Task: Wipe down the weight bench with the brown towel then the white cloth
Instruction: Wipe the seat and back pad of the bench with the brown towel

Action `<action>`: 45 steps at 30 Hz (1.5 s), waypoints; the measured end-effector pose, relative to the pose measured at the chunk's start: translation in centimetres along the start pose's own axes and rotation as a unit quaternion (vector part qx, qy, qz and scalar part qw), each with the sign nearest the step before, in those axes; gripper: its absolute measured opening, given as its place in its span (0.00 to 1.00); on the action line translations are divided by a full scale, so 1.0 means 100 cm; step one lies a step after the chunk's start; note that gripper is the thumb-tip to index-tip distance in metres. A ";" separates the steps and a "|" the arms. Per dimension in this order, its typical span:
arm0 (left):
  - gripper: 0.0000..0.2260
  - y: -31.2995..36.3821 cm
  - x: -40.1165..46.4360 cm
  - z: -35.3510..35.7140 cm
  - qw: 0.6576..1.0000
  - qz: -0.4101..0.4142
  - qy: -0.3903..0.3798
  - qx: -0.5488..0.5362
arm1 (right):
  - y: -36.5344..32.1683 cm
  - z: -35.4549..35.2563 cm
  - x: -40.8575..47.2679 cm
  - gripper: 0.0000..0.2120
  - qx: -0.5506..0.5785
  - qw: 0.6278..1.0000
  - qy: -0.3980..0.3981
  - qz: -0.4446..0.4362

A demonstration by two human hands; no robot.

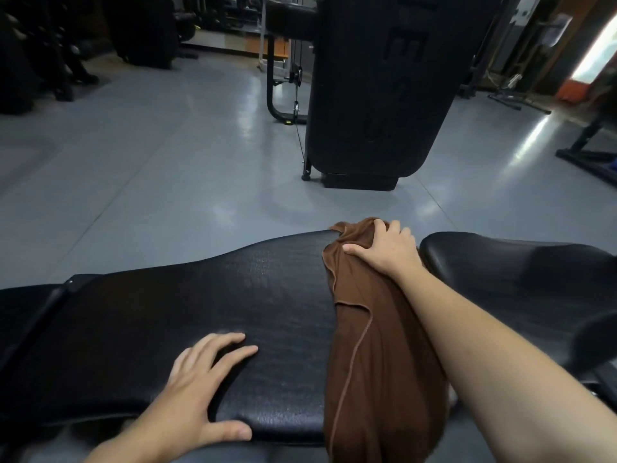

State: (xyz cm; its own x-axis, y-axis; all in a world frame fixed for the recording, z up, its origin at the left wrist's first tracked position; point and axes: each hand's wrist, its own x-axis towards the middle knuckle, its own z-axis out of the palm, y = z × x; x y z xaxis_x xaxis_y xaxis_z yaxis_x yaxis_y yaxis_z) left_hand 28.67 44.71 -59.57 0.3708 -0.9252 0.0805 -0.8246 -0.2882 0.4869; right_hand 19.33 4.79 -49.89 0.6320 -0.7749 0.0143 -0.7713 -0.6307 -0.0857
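head view: the weight bench (167,305), a black padded worktop, is running across the frame from left to right, with a second black pad (521,262) lying just beyond a gap on the right. the brown towel (377,355) is lying draped across the worktop near that gap, its near end hanging over the front edge and its far end bunched at the far edge. the right hand (384,248) is pressing down on the bunched far end, fingers spread and curving over the cloth, thumb lying along the towel's left side. the left hand (200,389) is resting flat on the bare pad near the front edge, fingers spread, thumb hooking over the edge, well apart from the towel. a grey floor (150,162) and a dark gym machine (377,88) are standing behind.
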 end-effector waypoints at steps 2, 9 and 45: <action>0.45 -0.001 0.000 0.001 1.000 0.005 0.004 0.000 | -0.002 0.002 0.007 0.49 -0.028 0.999 -0.006 -0.022; 0.44 0.000 0.000 -0.002 1.000 0.005 -0.014 -0.014 | -0.003 0.004 0.009 0.47 -0.079 0.996 -0.018 -0.043; 0.19 -0.073 0.021 -0.016 0.960 -0.187 0.200 0.062 | 0.004 0.002 -0.001 0.44 -0.065 0.997 -0.042 0.015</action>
State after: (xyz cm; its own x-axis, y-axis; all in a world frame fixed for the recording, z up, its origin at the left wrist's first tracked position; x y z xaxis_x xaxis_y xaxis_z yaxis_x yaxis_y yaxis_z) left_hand 36.16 45.30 -61.62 0.7648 -0.5894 0.2602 -0.6371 -0.6313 0.4423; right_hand 18.98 4.63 -50.17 0.6076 -0.7912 -0.0694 -0.7904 -0.6110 0.0452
